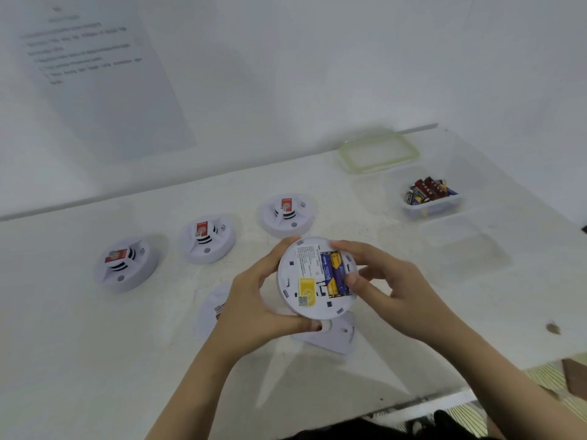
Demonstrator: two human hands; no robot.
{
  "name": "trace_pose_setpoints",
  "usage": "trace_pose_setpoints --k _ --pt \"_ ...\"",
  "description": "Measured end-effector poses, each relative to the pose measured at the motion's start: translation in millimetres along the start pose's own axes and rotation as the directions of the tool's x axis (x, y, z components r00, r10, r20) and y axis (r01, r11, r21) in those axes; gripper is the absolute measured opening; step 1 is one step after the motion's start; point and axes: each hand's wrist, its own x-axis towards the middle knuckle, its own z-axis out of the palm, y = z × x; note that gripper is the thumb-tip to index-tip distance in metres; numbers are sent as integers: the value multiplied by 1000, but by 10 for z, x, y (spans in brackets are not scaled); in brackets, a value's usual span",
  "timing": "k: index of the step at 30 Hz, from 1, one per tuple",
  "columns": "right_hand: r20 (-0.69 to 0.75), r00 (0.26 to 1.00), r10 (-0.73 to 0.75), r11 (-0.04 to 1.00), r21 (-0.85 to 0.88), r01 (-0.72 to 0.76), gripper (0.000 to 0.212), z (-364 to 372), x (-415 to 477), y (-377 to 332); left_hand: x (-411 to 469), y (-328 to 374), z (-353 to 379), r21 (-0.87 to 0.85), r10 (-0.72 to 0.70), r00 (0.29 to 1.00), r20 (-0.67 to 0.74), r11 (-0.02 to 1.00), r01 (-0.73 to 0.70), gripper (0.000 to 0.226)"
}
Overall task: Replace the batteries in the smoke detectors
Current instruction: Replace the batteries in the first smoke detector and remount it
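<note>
left grip [254, 300] closed, right grip [386, 281] closed

Five smoke detectors [316, 276]; two installed batteries [335, 273]

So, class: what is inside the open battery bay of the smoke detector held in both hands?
Two blue-and-gold batteries lie side by side in the smoke detector. The right hand's thumb covers part of one edge; the contacts cannot be seen.

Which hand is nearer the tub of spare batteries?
Right. The right hand is on the held detector's tub-facing side; the left hand grips its far side from the tub.
</note>
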Motion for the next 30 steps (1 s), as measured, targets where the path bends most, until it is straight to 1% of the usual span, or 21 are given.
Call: trace_pose_setpoints --k 6,8,13,15,20,25,30 --pt "-139 990 17 995 -90 -30 31 -73 -85 24 23 62 187 -4 41 998 47 999 -41 88" --pt "-161 987 12 990 -136 -34 29 -126 -110 4 31 70 248 -3 44 997 55 999 -44 89" --pt "-119 993 11 972 -232 -38 25 -241 -179 -1 91 54 350 -4 43 997 58 999 -43 98" --pt "-101 994 31 971 -231 -54 25 -265 -206 13 104 59 395 -8 44 997 70 999 -43 99" --pt "-73 996 49 974 -217 -64 23 -378 -220 32 146 158 536 1 67 993 96 998 -68 91" --pt "-65 997 31 976 -215 -44 21 -540 -185 -12 287 192 698 20 63 997 53 998 -64 106" --pt "-64 998 17 978 -204 -30 21 -723 -167 -18 372 300 867 29 124 992 -31 992 -123 92"
